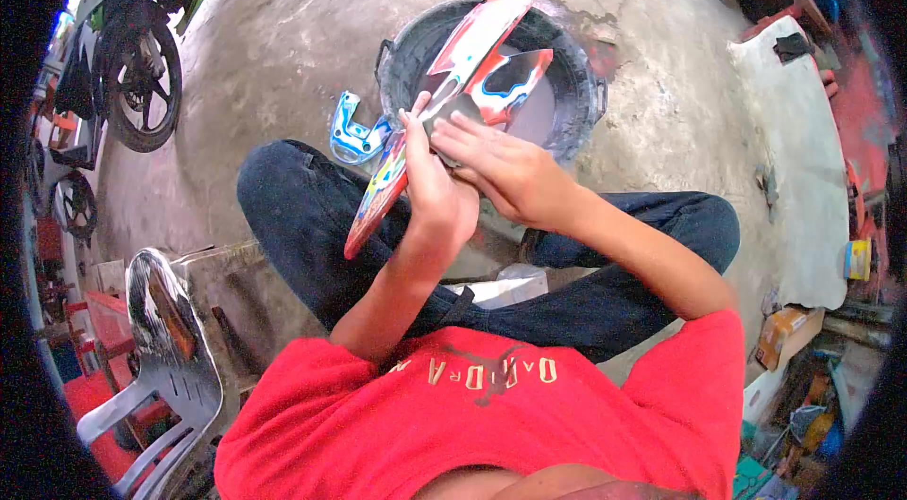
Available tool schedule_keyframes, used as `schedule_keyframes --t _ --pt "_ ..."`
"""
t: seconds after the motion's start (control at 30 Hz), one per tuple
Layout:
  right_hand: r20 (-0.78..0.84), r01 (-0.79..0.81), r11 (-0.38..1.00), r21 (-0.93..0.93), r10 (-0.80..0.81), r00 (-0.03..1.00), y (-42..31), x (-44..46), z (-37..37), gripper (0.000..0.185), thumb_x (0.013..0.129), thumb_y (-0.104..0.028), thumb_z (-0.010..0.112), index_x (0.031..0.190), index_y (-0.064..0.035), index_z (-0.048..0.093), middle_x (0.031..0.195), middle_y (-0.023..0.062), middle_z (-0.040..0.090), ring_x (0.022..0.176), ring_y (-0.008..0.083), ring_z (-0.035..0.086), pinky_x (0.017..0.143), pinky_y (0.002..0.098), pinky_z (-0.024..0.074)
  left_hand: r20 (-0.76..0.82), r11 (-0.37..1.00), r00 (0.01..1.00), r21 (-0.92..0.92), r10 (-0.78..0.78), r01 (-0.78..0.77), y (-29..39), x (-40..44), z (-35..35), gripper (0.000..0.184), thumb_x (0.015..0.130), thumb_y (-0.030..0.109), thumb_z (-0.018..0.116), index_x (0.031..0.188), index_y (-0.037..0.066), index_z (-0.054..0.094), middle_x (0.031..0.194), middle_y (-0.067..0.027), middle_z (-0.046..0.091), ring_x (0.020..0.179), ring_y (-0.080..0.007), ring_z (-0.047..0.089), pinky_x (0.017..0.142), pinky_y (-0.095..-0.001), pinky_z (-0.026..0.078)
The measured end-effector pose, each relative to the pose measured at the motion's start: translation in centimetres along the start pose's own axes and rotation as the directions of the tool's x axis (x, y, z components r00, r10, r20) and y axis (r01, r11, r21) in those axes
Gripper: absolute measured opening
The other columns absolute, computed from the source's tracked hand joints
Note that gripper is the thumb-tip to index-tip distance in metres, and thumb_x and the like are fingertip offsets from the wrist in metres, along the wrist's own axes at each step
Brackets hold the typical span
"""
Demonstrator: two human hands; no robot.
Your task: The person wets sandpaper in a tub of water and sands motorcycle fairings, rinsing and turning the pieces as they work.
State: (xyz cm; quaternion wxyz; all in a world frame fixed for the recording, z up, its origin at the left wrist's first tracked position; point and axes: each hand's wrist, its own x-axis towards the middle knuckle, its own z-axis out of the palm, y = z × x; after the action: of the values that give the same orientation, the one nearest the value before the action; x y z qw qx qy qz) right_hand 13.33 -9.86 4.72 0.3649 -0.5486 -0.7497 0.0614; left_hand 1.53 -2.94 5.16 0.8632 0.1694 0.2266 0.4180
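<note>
Head view: holding panel [480,39] in left hand [436,181], slanted from beside left wrist out over tub [578,46] beyond both hands; laying right hand [507,164] flat against it with fingers extended. Apparently rubbing its surface. Next, probably: steady panel with left, stroke along it with right. Cannot tell whether gripping anything under right palm; hard to see left grip behind panel.

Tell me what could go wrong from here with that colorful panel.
The panel might slip from the left hand as the right hand lies against it, and drop into the tub or hit its rim. Its narrow lower end, close to the left leg, could scrape or poke it. The small blue-and-white piece on the floor between tub and left knee could get bumped.
</note>
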Motion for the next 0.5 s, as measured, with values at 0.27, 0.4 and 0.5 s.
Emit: schedule_keyframes --t 0.27,0.4,0.5 --pt "-0.067 -0.11 0.994 0.016 0.111 0.992 1.0 -0.3 0.9 0.047 0.095 -0.001 0.049 0.142 -0.0009 0.049 0.145 0.0208 0.05 0.136 0.034 0.047 0.115 0.0414 0.0355 -0.023 1.0 1.0 0.007 0.003 -0.003 0.0 0.1 0.1 0.047 0.108 0.043 0.029 0.14 0.009 0.036 0.142 -0.0176 0.049 0.133 -0.0319 0.048 0.116 -0.0487 0.034" --pt "-0.043 -0.083 0.995 0.054 0.086 0.995 2.8 -0.7 0.6 0.046 0.096 -0.006 0.051 0.141 -0.0001 0.049 0.144 0.0204 0.05 0.135 0.0352 0.048 0.113 0.042 0.0385 -0.01 1.0 1.0 -0.004 0.003 -0.003 0.1 -0.1 0.2 0.048 0.108 0.043 0.03 0.141 0.009 0.034 0.145 -0.0178 0.046 0.135 -0.0337 0.046 0.115 -0.0503 0.033" --pt "-0.079 -0.296 0.955 0.003 0.296 0.952 4.3 -0.4 0.1 0.045 0.097 -0.01 0.05 0.141 -0.0005 0.048 0.144 0.0206 0.051 0.133 0.0365 0.049 0.112 0.0432 0.0396 -0.03 1.0 1.0 0.006 0.006 -0.005 0.0 -0.4 0.7 0.049 0.108 0.044 0.03 0.141 0.008 0.034 0.145 -0.0179 0.046 0.135 -0.0338 0.046 0.115 -0.0507 0.033"
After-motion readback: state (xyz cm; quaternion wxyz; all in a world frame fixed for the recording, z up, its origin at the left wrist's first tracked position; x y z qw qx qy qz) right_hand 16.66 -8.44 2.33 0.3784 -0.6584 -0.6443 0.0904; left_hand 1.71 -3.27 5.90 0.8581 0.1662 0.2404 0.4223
